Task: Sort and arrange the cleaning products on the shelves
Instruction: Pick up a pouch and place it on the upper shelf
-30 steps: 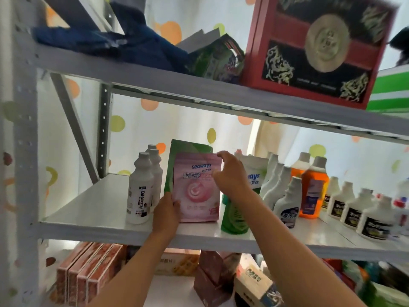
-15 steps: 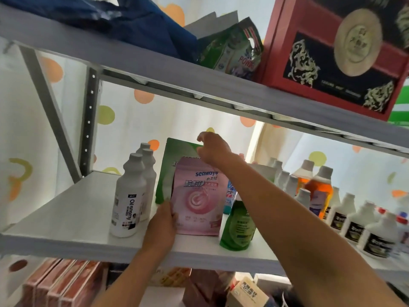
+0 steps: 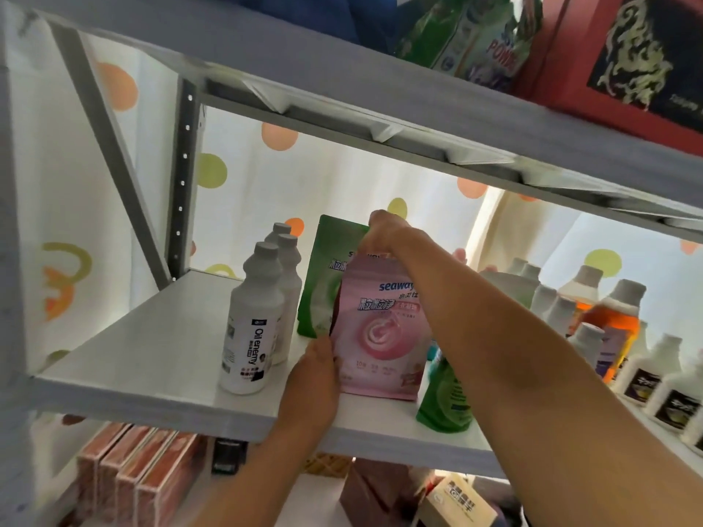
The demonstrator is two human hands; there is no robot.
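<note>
Two pouches [image 3: 376, 329], one green bottle [image 3: 445, 401], perhaps three white bottles [image 3: 253, 321].

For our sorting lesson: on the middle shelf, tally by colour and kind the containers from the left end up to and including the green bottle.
White plastic bottles with grey caps: 3
Flat green pouch: 1
Flat pink pouch: 1
Green plastic bottle: 1
Total: 6

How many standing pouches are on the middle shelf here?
2. The pink pouch stands at the front, with the left hand at its lower left edge. The green pouch stands just behind it, to its left. The right arm may hide others.
</note>
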